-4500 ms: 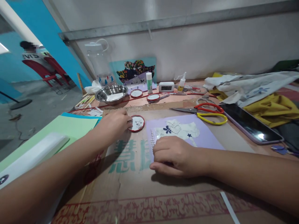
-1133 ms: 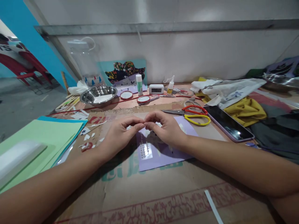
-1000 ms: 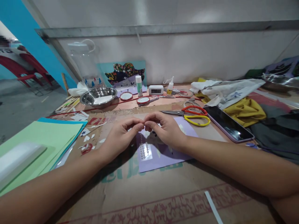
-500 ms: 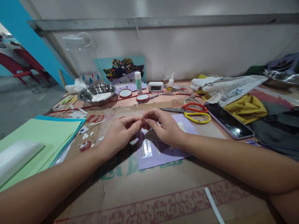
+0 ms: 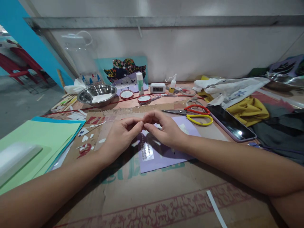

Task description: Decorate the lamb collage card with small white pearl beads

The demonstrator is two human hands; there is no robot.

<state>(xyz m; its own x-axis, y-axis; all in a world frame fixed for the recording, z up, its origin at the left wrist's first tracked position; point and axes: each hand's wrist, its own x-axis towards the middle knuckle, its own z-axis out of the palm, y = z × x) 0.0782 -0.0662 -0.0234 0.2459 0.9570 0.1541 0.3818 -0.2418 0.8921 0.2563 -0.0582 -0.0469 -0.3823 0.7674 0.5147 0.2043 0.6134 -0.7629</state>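
My left hand point(image 5: 122, 134) and my right hand point(image 5: 163, 128) meet fingertip to fingertip above a sheet of purple paper point(image 5: 163, 163). Both are closed in a pinch; whatever sits between the fingertips is too small or hidden to make out. A clear strip with rows of small pearl beads point(image 5: 146, 148) lies on the paper's left part. White cut-out pieces point(image 5: 183, 128) show on the purple sheet, partly covered by my right hand. The paper rests on a printed cardboard sheet point(image 5: 142, 196).
Scissors point(image 5: 198, 118) with red and yellow handles and a phone point(image 5: 231, 122) lie to the right. Behind stand a steel bowl point(image 5: 97, 95), a glue stick point(image 5: 140, 84), a small clock point(image 5: 158, 88) and a glue bottle point(image 5: 173, 85). Green paper point(image 5: 49, 133) lies left, cloth point(image 5: 249, 110) right.
Earlier my left hand was at a small red-rimmed lid of gems and my right hand lay on the purple paper. Both hands then came together; since then the fingertips have shifted only slightly.
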